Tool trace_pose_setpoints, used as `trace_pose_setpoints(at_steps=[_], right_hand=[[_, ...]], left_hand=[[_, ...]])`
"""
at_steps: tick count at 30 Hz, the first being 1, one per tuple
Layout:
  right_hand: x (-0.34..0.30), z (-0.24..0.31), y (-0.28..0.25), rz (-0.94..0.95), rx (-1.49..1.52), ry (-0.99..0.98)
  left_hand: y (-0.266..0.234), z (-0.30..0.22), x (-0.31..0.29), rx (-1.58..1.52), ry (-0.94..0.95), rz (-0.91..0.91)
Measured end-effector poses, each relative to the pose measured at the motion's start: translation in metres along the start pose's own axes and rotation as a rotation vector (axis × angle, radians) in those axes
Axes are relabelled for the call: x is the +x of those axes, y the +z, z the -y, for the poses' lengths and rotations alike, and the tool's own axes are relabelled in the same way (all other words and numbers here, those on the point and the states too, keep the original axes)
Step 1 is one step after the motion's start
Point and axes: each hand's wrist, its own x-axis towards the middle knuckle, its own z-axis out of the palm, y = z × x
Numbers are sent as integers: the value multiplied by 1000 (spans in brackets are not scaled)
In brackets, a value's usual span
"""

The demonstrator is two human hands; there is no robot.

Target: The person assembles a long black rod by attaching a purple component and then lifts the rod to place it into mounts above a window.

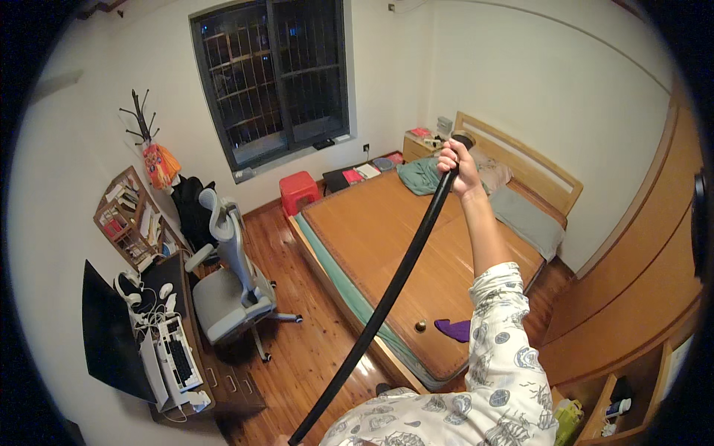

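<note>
While the right hand (464, 169) is clamping its fingers around a long, curved black rod (395, 288) slanting before the brown-topped wooden bed (357, 230), the left hand (282, 441) is barely showing below, its fingers too hidden to tell.

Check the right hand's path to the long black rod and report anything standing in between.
Nothing visible stands between: the right hand is wrapped directly around the long black rod near its upper end. The bed lies beyond them, not in between.
</note>
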Motion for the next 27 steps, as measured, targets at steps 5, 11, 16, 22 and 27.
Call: trace_pose_setpoints(at_steps=[5, 11, 16, 22, 27], right_hand=[[-27, -4, 13, 442, 475, -27], [-31, 2, 19, 76, 180, -39], [-36, -3, 26, -460, -351, -34], [-40, -3, 26, -580, -393, -92], [-53, -1, 12, 112, 150, -58]], left_hand=[[-28, -87, -24, 37, -142, 150], [-54, -167, -39, 25, -302, 196], [-41, -70, -11, 39, -112, 234], [-12, -18, -6, -37, -91, 262], [-11, -11, -17, 20, 68, 230]])
